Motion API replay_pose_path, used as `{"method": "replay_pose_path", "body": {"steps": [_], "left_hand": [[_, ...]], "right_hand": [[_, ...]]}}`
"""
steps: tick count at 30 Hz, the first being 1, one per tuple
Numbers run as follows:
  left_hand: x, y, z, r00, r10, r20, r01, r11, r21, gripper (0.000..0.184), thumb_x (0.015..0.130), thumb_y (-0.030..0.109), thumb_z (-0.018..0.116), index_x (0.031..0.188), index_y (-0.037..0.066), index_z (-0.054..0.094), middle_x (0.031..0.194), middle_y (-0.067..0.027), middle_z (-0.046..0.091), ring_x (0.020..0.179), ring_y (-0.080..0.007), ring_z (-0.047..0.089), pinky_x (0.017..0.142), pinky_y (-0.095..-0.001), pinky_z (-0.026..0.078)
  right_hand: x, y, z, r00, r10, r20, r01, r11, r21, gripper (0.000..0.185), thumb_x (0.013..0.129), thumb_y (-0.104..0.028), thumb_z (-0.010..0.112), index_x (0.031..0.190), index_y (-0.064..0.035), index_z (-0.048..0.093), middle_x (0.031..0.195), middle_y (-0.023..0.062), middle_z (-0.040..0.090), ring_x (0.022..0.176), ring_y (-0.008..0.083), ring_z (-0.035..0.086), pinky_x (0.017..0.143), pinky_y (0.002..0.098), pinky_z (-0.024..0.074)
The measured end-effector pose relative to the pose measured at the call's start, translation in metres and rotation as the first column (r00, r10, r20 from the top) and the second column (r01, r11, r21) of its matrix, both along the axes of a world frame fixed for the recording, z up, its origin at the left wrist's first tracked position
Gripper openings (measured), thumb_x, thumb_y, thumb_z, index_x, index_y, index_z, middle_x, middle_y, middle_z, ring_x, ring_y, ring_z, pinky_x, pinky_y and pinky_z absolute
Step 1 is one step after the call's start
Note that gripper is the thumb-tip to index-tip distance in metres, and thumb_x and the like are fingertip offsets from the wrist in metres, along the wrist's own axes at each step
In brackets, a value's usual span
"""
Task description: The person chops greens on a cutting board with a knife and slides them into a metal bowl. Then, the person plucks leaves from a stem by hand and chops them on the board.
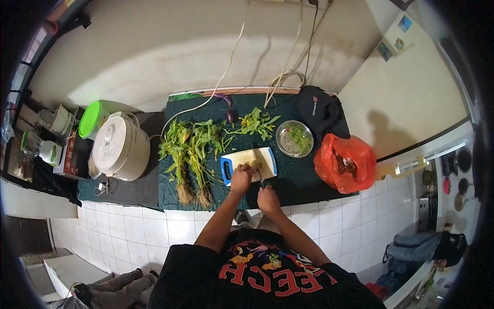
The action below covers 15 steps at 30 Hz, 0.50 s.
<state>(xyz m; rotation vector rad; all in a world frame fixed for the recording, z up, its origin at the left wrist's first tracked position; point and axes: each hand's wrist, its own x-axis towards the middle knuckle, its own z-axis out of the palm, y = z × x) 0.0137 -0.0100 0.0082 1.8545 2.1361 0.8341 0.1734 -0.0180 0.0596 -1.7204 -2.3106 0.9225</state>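
Note:
A white cutting board with blue ends [268,157] lies on the dark green cloth in front of me. My left hand [242,178] is on its left part, fingers closed over a small pale brown piece that I cannot make out. My right hand [268,199] is wrapped round the dark handle of a knife [258,164], whose blade reaches over the board beside my left fingers. Left of the board lie bunches of leafy greens with roots [198,149]. Behind it is a smaller heap of leaves [257,123]. A steel bowl [280,142] holding chopped greens stands to the right.
A red plastic bag [360,154] stands open at the table's right end, with a dark cap [318,109] behind it. A purple eggplant [231,114] lies at the back. On the left are a white rice cooker [116,147] and a green-lidded tub [91,118]. Cables hang down the wall.

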Motion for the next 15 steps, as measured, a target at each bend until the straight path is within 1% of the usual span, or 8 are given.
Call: {"method": "replay_pose_path", "body": {"steps": [1, 3, 7, 10, 11, 12, 13, 15], "left_hand": [[-0.001, 0.0, 0.003, 1.0, 0.005, -0.001, -0.005, 1.0, 0.0, 0.017, 0.082, 0.013, 0.061, 0.092, 0.011, 0.075, 0.097, -0.0076, 0.067, 0.096, -0.0295, 0.06, 0.085, -0.0401, 0.05], [-0.001, -0.002, 0.007, 1.0, -0.006, 0.016, 0.006, 1.0, -0.019, 0.019, 0.08, 0.011, 0.062, 0.092, 0.011, 0.075, 0.095, -0.0073, 0.067, 0.094, -0.029, 0.06, 0.085, -0.0396, 0.051], [0.0, -0.003, 0.006, 1.0, -0.001, 0.013, 0.001, 1.0, -0.021, 0.018, 0.079, 0.01, 0.062, 0.092, 0.011, 0.076, 0.093, -0.0077, 0.067, 0.093, -0.029, 0.061, 0.083, -0.0394, 0.051], [-0.003, 0.001, 0.002, 1.0, 0.024, -0.003, -0.024, 0.999, -0.042, 0.017, 0.079, 0.011, 0.063, 0.09, 0.012, 0.076, 0.09, -0.0075, 0.067, 0.091, -0.0294, 0.061, 0.082, -0.0397, 0.052], [-0.003, 0.001, -0.001, 1.0, 0.029, -0.012, -0.029, 0.999, -0.044, 0.017, 0.079, 0.011, 0.063, 0.09, 0.012, 0.076, 0.09, -0.0074, 0.067, 0.091, -0.0295, 0.062, 0.081, -0.0399, 0.052], [-0.002, 0.002, -0.003, 0.999, 0.034, -0.021, -0.035, 0.998, -0.046, 0.018, 0.079, 0.012, 0.063, 0.091, 0.013, 0.076, 0.091, -0.0073, 0.067, 0.09, -0.0295, 0.062, 0.08, -0.0402, 0.052], [-0.001, 0.002, -0.001, 0.999, 0.034, -0.02, -0.035, 0.998, -0.046, 0.018, 0.079, 0.012, 0.063, 0.091, 0.013, 0.076, 0.091, -0.0073, 0.067, 0.09, -0.0295, 0.062, 0.08, -0.0402, 0.052], [-0.001, -0.001, 0.005, 1.0, 0.022, 0.008, -0.022, 1.0, -0.012, 0.018, 0.079, 0.012, 0.061, 0.091, 0.011, 0.075, 0.092, -0.0076, 0.067, 0.089, -0.0296, 0.062, 0.079, -0.0411, 0.052]], "right_hand": [[0.004, -0.006, -0.005, 1.0, 0.005, -0.001, -0.005, 1.0, 0.0, 0.035, 0.099, -0.025, 0.048, 0.103, 0.009, 0.052, 0.087, 0.031, 0.067, 0.082, 0.0488, 0.066, 0.074, 0.0536, 0.0538], [0.01, -0.015, -0.008, 0.999, -0.051, 0.016, 0.052, 0.996, -0.076, 0.033, 0.099, -0.025, 0.049, 0.103, 0.0081, 0.053, 0.088, 0.031, 0.067, 0.084, 0.0483, 0.066, 0.074, 0.0528, 0.0542], [-0.006, 0.012, 0.0, 0.999, -0.029, -0.022, 0.027, 0.997, -0.066, 0.032, 0.1, -0.021, 0.047, 0.107, 0.0103, 0.049, 0.09, 0.0322, 0.065, 0.084, 0.0472, 0.066, 0.075, 0.0522, 0.0534], [-0.011, 0.023, 0.012, 1.0, 0.008, -0.019, -0.009, 0.998, -0.058, 0.033, 0.1, -0.022, 0.047, 0.108, 0.01, 0.049, 0.091, 0.0323, 0.065, 0.087, 0.0475, 0.066, 0.075, 0.0526, 0.0534], [-0.01, 0.022, 0.013, 0.998, 0.06, -0.025, -0.062, 0.997, -0.05, 0.033, 0.099, -0.023, 0.048, 0.108, 0.0094, 0.05, 0.088, 0.032, 0.066, 0.085, 0.0477, 0.066, 0.074, 0.0526, 0.0538], [-0.008, 0.022, 0.011, 0.993, 0.112, -0.031, -0.113, 0.993, -0.04, 0.034, 0.099, -0.024, 0.049, 0.107, 0.0088, 0.05, 0.086, 0.0316, 0.066, 0.083, 0.0479, 0.066, 0.073, 0.0527, 0.0541], [-0.005, 0.015, 0.0, 0.993, 0.112, -0.031, -0.114, 0.993, -0.04, 0.034, 0.099, -0.024, 0.049, 0.107, 0.0088, 0.05, 0.086, 0.0316, 0.066, 0.083, 0.0479, 0.066, 0.073, 0.0527, 0.0541], [-0.001, -0.006, -0.015, 0.999, -0.034, 0.006, 0.034, 0.999, 0.025, 0.034, 0.099, -0.025, 0.049, 0.106, 0.0084, 0.05, 0.084, 0.0311, 0.066, 0.083, 0.0478, 0.066, 0.074, 0.0542, 0.0534]]}}
